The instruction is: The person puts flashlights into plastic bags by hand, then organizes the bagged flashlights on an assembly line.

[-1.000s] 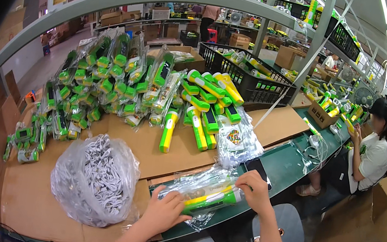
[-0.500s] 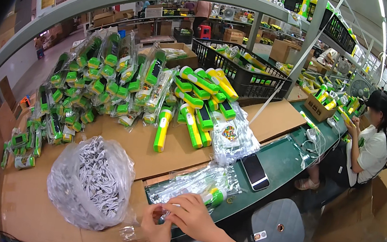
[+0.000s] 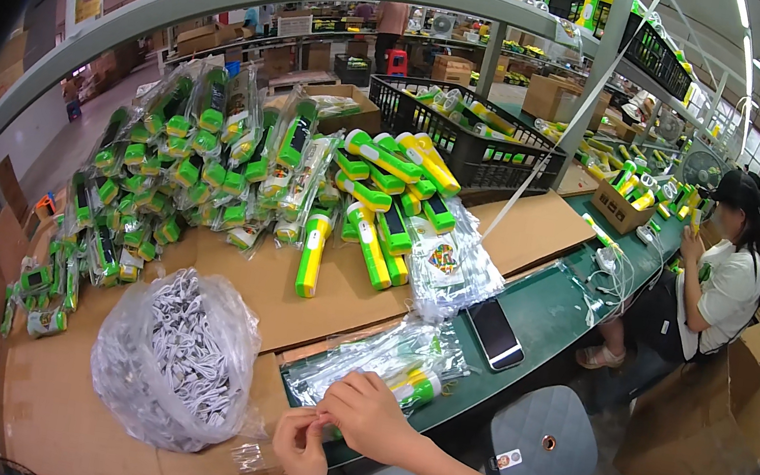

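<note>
At the table's near edge, my left hand [image 3: 303, 448] and my right hand [image 3: 368, 417] meet with fingertips pinched together. Between them is what looks like the end of a clear plastic bag; the fingers mostly cover it. A green and yellow flashlight [image 3: 417, 389] lies just past my right hand, its lower part hidden under that hand, and appears to be inside the bag. Flat clear bags [image 3: 342, 364] are spread beyond it. Left of my hands sits a big clear bag of white cables [image 3: 201, 349].
Bagged flashlights [image 3: 182, 166] are heaped at the far left; loose flashlights [image 3: 381, 228] lie right of them. A stack of printed bags [image 3: 451, 264], a phone [image 3: 494, 333], a black crate [image 3: 473, 153] and a grey stool [image 3: 545, 438] are nearby. A co-worker [image 3: 724, 262] sits at the right.
Both hands have shifted slightly up and left, and the left fingers have closed in against the right fingertips. The co-worker's hands have risen with a flashlight.
</note>
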The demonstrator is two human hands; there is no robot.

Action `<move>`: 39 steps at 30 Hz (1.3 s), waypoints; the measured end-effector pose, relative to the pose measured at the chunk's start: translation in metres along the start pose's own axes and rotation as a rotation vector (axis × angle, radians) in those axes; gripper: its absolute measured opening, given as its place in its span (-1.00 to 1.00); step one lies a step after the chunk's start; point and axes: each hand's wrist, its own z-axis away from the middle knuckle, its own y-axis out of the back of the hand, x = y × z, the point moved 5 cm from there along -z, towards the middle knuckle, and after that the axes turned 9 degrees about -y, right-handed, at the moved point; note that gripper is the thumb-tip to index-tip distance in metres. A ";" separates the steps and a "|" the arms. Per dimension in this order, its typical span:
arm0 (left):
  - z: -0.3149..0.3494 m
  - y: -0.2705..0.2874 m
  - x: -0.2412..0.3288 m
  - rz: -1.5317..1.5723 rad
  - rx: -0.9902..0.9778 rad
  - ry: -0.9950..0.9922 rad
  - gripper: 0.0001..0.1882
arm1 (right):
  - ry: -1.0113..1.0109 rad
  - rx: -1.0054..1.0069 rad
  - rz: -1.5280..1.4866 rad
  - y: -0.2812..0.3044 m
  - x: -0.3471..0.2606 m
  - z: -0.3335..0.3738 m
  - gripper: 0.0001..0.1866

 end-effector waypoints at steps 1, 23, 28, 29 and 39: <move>-0.001 0.001 0.005 -0.009 0.062 -0.068 -0.94 | -0.001 -0.001 0.002 0.006 -0.001 -0.001 -0.88; -0.009 0.046 0.054 -0.183 0.310 -0.170 -0.81 | -0.103 0.160 -0.209 0.029 0.011 0.028 -0.87; -0.019 0.032 0.063 -0.457 0.146 -0.347 -0.81 | -0.121 0.244 -0.035 0.036 0.016 0.024 -0.86; -0.021 0.030 0.060 -0.410 0.153 -0.316 -0.81 | -0.127 0.252 0.006 0.037 0.017 0.022 -0.87; -0.018 0.074 0.032 -0.329 0.443 -0.236 -0.90 | -0.294 0.217 0.065 0.045 0.059 0.034 -0.88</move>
